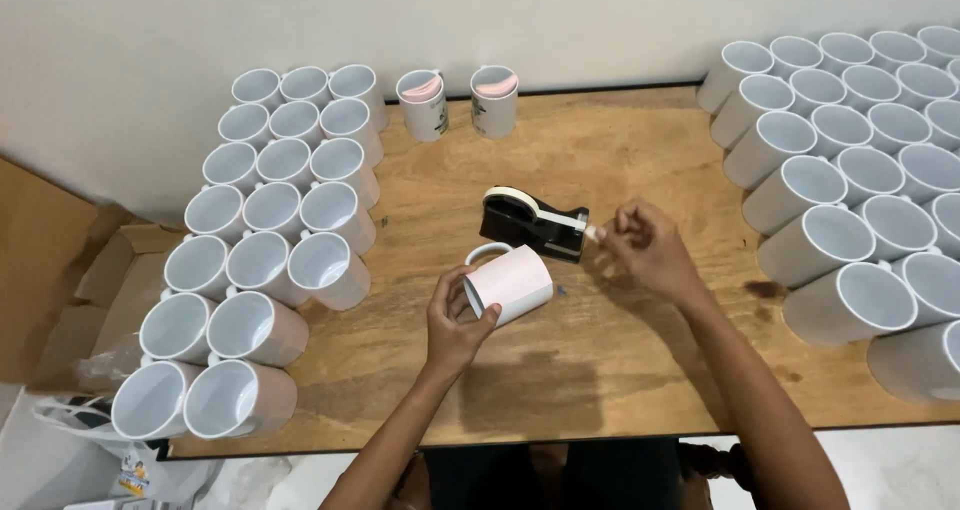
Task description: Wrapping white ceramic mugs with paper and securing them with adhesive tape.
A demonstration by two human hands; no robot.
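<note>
Two hands work at the middle of a wooden surface. The left hand has its fingers clamped on a white mug lying on its side, wrapped in pale paper. The right hand pinches the tape end from a black tape dispenser just behind the mug. Empty white mugs stand in rows at left and right. Two mugs by the wall hold pink paper.

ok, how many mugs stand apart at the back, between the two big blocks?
2. Left mug at the table's back edge, near the wall; right mug beside it, a small gap between them. None looks hidden there.
</note>
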